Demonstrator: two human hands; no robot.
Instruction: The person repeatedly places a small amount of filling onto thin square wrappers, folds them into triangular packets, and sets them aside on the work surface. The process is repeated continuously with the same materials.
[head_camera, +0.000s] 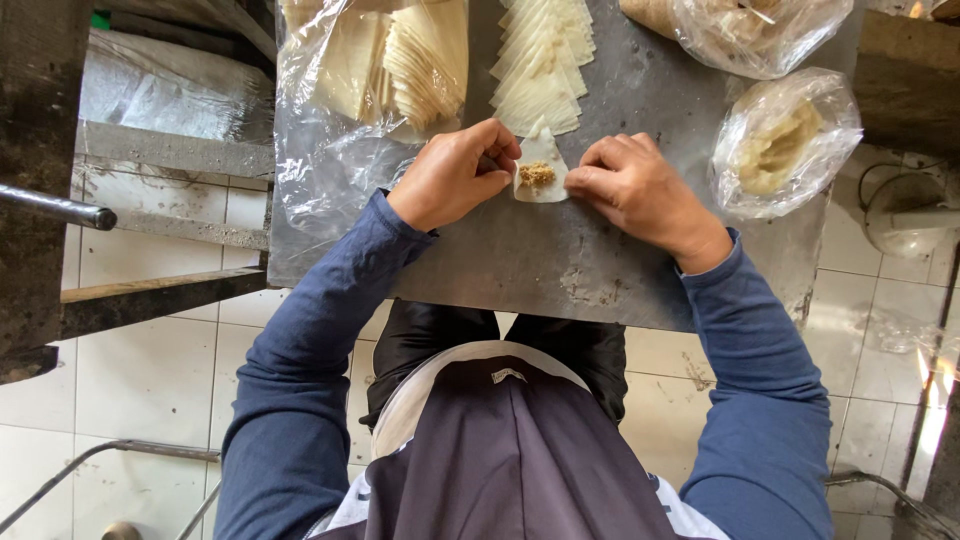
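A dumpling wrapper with a dab of minced filling is lying flat on the grey metal table, so both hands can work it. The left hand and right hand are pinching its opposite edges with curled fingers (a fanned row of spare wrappers is waiting just behind).

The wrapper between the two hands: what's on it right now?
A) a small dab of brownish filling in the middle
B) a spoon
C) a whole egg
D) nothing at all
A: the wrapper lies flat on the grey table with a small brownish dab of filling at its centre, the left hand and right hand touching its edges.
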